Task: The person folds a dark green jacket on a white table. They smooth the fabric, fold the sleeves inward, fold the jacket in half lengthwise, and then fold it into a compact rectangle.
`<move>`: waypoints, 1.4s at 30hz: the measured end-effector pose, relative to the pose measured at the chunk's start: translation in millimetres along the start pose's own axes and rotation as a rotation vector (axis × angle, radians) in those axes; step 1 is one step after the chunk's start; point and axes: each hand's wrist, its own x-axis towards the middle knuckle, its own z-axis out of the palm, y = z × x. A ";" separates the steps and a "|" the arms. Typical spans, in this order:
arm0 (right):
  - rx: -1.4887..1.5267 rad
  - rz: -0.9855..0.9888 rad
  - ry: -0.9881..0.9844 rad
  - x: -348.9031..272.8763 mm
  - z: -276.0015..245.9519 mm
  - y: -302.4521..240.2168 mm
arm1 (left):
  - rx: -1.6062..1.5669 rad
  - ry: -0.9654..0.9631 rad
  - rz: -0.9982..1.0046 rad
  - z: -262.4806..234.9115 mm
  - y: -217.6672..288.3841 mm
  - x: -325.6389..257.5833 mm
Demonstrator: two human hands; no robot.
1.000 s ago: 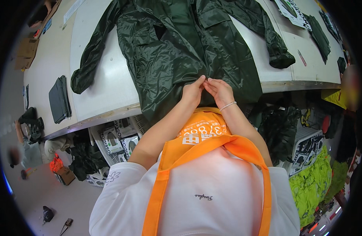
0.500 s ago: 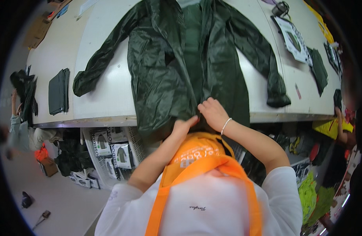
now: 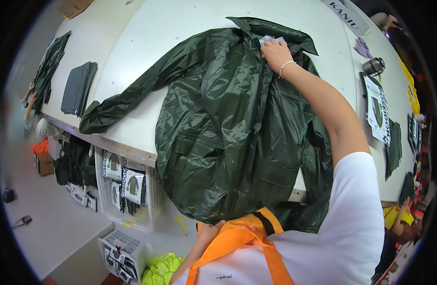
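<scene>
A dark green rain jacket (image 3: 213,118) lies spread on the table, its two fronts drawn together and its hem hanging past the near edge. At the top, under the raised collar (image 3: 287,34), my right hand (image 3: 277,53) is closed on the upper front edge. A small pale bluish patch (image 3: 268,39) shows beside its fingers; I cannot tell what it is. My left hand (image 3: 211,231) is low at the hem, against my orange apron (image 3: 247,222). Most of its fingers are hidden, so its grip is unclear. The left sleeve (image 3: 128,102) stretches out across the table.
Folded dark green garments (image 3: 79,89) sit at the left of the white table (image 3: 133,57). To the right are a packaged garment (image 3: 376,107), a dark cylindrical object (image 3: 373,66) and purple cloth (image 3: 362,47). Below stands a white basket (image 3: 154,194) of packages. Other people work at both sides.
My right hand has gone from the lower front up to the collar; my left has lowered to the hem. The jacket has come nearer and its fronts have closed. The view has shifted.
</scene>
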 end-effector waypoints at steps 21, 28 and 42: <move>0.551 -0.054 0.033 -63.9 0.0 -80.0 | 1.382 0.136 1.684 83.4 458.3 181.6; 0.290 0.050 -0.139 -35.8 -1.7 -35.2 | 0.746 -0.097 1.654 88.5 519.2 191.5; 0.141 0.820 0.086 50.6 49.3 124.9 | 0.935 -0.033 0.828 106.1 686.6 252.3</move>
